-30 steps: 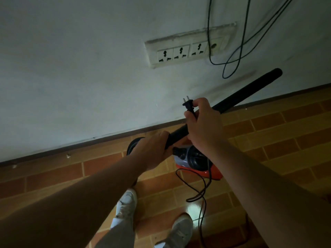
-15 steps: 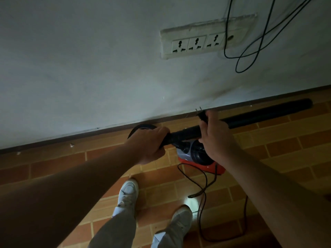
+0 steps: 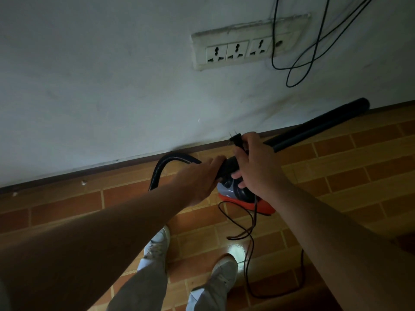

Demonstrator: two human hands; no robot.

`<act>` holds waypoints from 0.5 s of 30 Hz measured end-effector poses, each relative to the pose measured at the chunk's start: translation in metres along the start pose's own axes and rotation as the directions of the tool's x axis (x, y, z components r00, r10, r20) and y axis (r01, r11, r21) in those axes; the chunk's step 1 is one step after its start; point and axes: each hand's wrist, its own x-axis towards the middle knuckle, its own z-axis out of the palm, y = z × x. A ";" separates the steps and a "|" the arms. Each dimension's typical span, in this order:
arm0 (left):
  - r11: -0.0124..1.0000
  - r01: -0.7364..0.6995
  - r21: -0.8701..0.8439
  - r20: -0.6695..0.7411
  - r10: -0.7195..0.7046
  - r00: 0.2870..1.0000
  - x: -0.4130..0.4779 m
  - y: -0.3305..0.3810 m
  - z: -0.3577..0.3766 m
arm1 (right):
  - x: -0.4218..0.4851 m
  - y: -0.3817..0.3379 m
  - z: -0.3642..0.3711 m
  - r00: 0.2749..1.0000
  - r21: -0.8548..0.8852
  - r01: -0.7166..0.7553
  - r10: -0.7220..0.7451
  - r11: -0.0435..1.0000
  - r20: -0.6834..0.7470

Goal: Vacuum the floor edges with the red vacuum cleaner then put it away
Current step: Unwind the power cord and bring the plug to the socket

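Vacuum cleaner (image 3: 244, 199): its red and grey body sits on the brick-patterned floor (image 3: 359, 176) just beside the wall, directly below the person's hands. The left hand (image 3: 197, 178) is clenched around the dark wand handle where the ribbed hose (image 3: 166, 161) loops up and into it. The right hand (image 3: 258, 167) grips the wand a little further along and also pinches the plug (image 3: 237, 140) against it, prongs pointing toward the wall. The long black tube (image 3: 318, 127) runs off to the right, its far end lying close along the dark skirting (image 3: 89, 171) where wall meets floor.

Judging by the loose plug, the machine is not powered, and the step in hand looks like getting it connected, or else gathering it up; the pictures alone do not settle which. If plugging in is meant, the wall socket strip (image 3: 238, 49) above has three free outlets. It would go best to let the left hand alone carry the wand, so the right is free to lift the plug and line its prongs squarely with an outlet before pushing.

The power cord (image 3: 249, 243) trails in slack loops over the floor near the white shoes (image 3: 157, 243), so a tangle or a trip is the likely mishap; shaking the loops clear of the feet first would help. Other thin cables (image 3: 298, 70) hang on the wall beside the strip and should be kept from snagging.
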 end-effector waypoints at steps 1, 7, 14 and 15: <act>1.000 0.000 0.004 -0.014 0.000 1.000 0.000 -0.001 -0.001 | 0.001 -0.005 -0.002 1.000 0.021 0.008 -0.008 1.000 -0.022; 0.993 -0.008 0.115 -0.121 0.022 0.992 0.007 -0.010 -0.001 | 0.012 -0.035 -0.010 0.980 0.039 0.114 -0.106 0.993 -0.168; 0.957 0.006 0.291 -0.160 0.042 0.986 0.011 -0.019 0.001 | 0.026 -0.044 -0.011 0.966 0.005 0.138 -0.133 0.990 -0.223; 0.954 0.012 0.299 -0.164 0.039 0.986 0.011 -0.020 0.002 | 0.027 -0.045 -0.010 0.965 0.015 0.139 -0.132 0.990 -0.227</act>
